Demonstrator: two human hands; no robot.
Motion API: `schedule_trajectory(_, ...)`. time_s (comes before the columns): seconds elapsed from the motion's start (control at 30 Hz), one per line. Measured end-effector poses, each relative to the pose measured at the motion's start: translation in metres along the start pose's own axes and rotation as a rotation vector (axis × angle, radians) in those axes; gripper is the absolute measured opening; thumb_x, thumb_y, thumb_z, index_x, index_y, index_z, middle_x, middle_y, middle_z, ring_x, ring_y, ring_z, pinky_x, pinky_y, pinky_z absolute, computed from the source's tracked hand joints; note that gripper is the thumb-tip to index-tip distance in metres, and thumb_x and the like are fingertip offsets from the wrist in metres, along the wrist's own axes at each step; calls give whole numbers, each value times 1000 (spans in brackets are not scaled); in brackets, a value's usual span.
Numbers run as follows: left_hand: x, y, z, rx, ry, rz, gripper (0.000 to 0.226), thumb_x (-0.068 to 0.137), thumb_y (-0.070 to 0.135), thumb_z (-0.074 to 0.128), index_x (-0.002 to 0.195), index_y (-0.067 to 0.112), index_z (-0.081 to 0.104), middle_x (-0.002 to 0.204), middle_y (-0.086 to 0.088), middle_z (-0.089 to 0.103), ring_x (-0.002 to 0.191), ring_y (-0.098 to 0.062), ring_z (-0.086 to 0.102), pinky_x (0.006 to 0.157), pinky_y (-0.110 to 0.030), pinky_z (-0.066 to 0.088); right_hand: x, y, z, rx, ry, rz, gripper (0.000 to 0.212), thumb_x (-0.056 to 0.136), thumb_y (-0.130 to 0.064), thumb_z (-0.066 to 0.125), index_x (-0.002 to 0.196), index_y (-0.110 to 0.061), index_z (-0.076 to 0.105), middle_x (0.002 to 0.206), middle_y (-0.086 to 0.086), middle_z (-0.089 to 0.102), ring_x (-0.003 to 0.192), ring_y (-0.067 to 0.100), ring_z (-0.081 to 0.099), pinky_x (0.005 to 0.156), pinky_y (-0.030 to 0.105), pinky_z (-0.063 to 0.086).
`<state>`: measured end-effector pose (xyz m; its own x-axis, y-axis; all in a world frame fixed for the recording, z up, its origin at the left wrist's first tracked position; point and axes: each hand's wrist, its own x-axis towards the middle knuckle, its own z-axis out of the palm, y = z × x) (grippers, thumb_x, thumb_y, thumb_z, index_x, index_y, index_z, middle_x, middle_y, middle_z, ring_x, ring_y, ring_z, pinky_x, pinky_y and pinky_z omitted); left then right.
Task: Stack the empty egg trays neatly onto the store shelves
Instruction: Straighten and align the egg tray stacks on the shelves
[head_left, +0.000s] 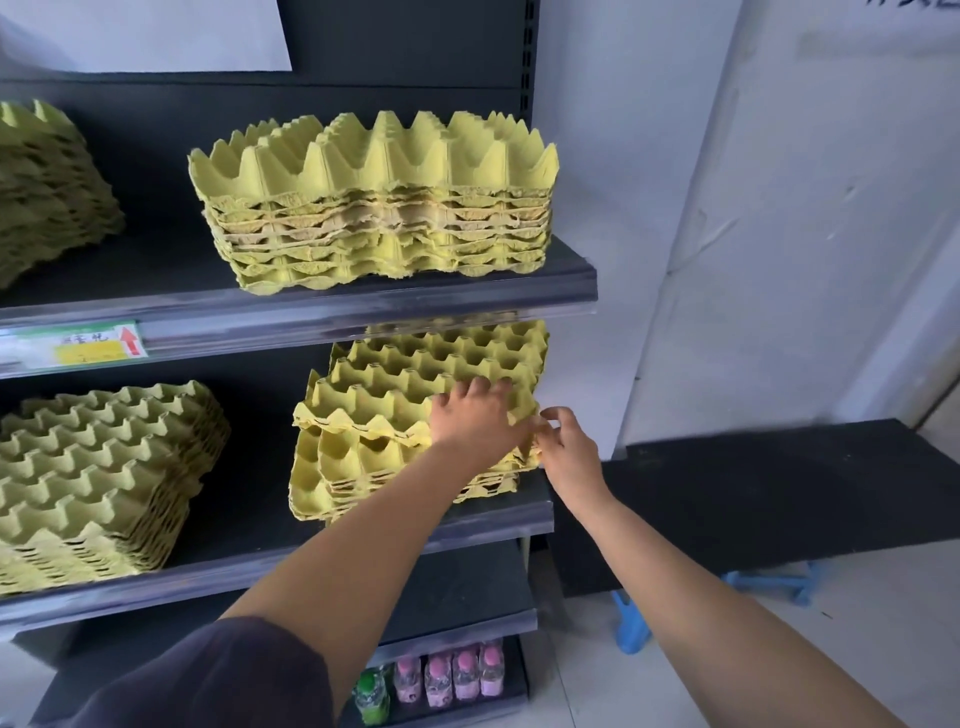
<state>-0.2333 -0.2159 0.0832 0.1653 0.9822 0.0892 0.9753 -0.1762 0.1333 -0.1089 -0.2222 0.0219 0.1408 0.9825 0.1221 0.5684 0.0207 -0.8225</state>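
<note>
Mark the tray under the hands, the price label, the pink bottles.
tray (374, 397): head view, bare cups near its middle
price label (85, 352): head view, its yellow patch
pink bottles (465, 675): head view, one bottle's body

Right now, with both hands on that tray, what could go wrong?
1. The top tray sits skewed on the stack, not nested; pressing down with the left hand could crush its cups.
2. The right hand only pinches its corner, which might tear.
3. The stack lies close to the right end of the shelf, so a sideways shove could slide it off.
</note>
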Motion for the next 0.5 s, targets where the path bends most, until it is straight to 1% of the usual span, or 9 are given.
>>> schedule_trajectory(0.07,9,16,3,10,-84,-86,79,81,73,39,142,24,28,146,-7,35,136,-29,29,104,-47,27,0,5,-3,25,-35,1,28,100,-30,41,122,-13,47,106,8,65,88,26,65,82,43,52)
schedule_trajectory(0.13,16,26,7,27,-127,-144,86,77,73,45,143,21,26,145,-7,36,136,-31,27,104,-47,27,1,14,-9,29,-57,4,26,101,-23,41,123,-12,48,112,10,63,94,27,65,86,41,51)
schedule_trajectory(0.2,22,30,11,67,-127,-155,88,75,69,53,142,19,24,144,-8,38,135,-32,26,103,-47,28,3,22,-16,16,-64,12,27,101,-16,40,126,-11,47,115,11,61,97,27,64,88,38,49)
schedule_trajectory(0.27,26,31,13,101,-130,-163,86,75,62,59,141,19,23,142,-8,41,135,-32,26,103,-47,29,5,28,-21,15,-70,21,29,100,-12,38,128,-10,47,117,10,59,99,28,63,89,36,48)
schedule_trajectory(0.33,30,33,15,125,-145,-172,80,76,55,62,139,20,26,140,-7,43,134,-31,27,103,-46,28,9,31,-23,47,-71,51,29,100,-12,39,128,-11,47,116,9,57,98,27,63,88,35,49)
schedule_trajectory(0.43,36,41,17,172,-133,-154,68,77,40,63,133,16,33,135,-6,47,129,-28,34,101,-44,28,20,30,-21,225,-45,149,27,99,-14,40,125,-12,49,113,8,55,88,22,61,85,34,50)
schedule_trajectory(0.5,40,43,19,166,-108,-139,64,78,32,63,131,13,35,132,-6,49,125,-26,41,101,-42,28,30,24,-21,343,-14,217,28,99,-14,41,124,-12,50,117,10,56,85,21,60,82,32,50)
